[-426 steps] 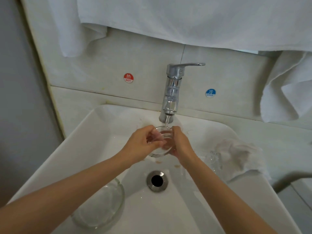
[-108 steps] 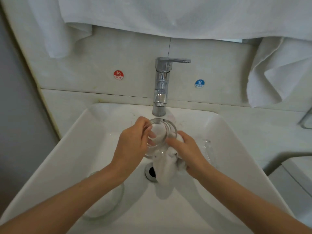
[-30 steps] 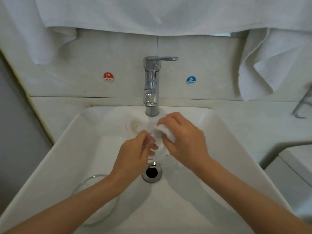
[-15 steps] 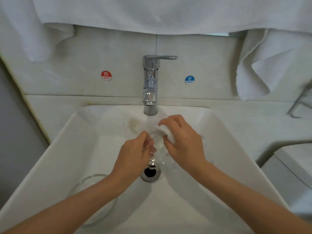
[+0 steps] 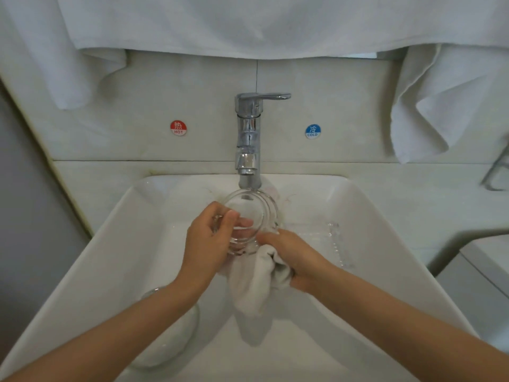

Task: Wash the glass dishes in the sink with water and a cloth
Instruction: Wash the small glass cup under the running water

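Observation:
A small round glass dish [image 5: 252, 209] is held tilted over the white sink [image 5: 137, 238], just under the tap spout, its open side facing me. My left hand [image 5: 206, 244] grips its left rim, thumb inside. My right hand [image 5: 296, 257] holds a wet white cloth [image 5: 254, 285] against the dish's lower right edge; the cloth hangs down over the drain and hides it. A second glass dish [image 5: 170, 334] lies in the sink at the lower left, partly behind my left forearm. Another clear glass piece [image 5: 337, 244] rests against the sink's right wall.
A chrome tap [image 5: 248, 139] stands at the back, its lever pointing right, with no water visibly running. Hot [image 5: 178, 127] and cold [image 5: 313, 131] stickers flank it on the tiled wall. White towels [image 5: 429, 111] hang above and at the right. A counter ledge runs along the right.
Half a second ago my right hand pressed the cloth over the top of the dish. Now that hand and cloth are below it, the cloth hangs loose, and the dish opening shows.

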Motion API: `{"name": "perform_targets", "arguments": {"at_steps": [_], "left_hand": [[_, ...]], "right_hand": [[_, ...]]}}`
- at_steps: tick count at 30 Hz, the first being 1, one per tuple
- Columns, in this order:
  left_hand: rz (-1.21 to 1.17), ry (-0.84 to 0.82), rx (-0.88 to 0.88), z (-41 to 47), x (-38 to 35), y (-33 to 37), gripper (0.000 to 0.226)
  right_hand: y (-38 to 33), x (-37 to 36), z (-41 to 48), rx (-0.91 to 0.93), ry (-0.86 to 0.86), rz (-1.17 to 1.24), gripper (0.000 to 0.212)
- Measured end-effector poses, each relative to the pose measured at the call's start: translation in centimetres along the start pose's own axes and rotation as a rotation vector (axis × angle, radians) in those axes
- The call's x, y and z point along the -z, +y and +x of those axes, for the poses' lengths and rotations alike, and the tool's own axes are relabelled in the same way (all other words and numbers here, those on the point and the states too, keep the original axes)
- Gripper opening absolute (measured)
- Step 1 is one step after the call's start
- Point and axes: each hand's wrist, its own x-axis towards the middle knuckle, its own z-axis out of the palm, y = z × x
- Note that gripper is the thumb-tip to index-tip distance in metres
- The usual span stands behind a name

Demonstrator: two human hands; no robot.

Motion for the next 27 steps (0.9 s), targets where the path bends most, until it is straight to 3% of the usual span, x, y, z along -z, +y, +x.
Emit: {"name": "perform_targets", "arguments": {"at_steps": [2, 5, 8, 10, 12, 14, 16, 18, 21, 27], "left_hand": [[-0.120, -0.166, 0.132, 0.5, 0.2, 0.2, 0.013], [-0.373, -0.403, 0.487, 0.6, 0.2, 0.7, 0.038], [-0.504, -0.454, 0.614, 0.4, 0.4, 0.5, 0.031], [-0.591, -0.449, 0.624, 0.5, 0.6, 0.1, 0.026], [-0.685, -0.437, 0.634, 0.6, 0.6, -0.1, 0.025], [-0.735, -0.428, 0.645, 0.8, 0.7, -0.2, 0.023], [-0.743, -0.435, 0.649, 0.8, 0.7, -0.2, 0.025], [-0.756, -0.475, 0.640, 0.8, 0.7, -0.2, 0.033], [-0.668, -0.544, 0.567, 0.4, 0.5, -0.2, 0.032], [-0.479, -0.649, 0.510, 0.0, 0.5, -0.1, 0.043]], "right_hand": [[-0.3, 0.9, 0.3, 0.073, 0.103, -0.130, 0.014], [-0.7, 2.3, 0.3, 0.115, 0.076, -0.333, 0.010], [-0.8, 2.7, 0.2, 0.134, 0.084, -0.493, 0.009], [-1.1, 2.7, 0.1, 0.209, 0.143, -0.541, 0.018], [-1.6, 2.6, -0.4, 0.366, 0.287, -0.666, 0.039], [-2.3, 2.6, -1.2, 0.638, 0.478, -0.787, 0.049], [-2.8, 2.6, -1.8, 0.973, 0.586, -0.921, 0.046], [-2.8, 2.0, -2.2, 1.132, 0.556, -1.060, 0.042], [-2.1, 0.9, -2.1, 1.068, 0.378, -1.184, 0.040], [-1.2, 1.0, -1.8, 0.969, 0.257, -1.036, 0.043]]}}
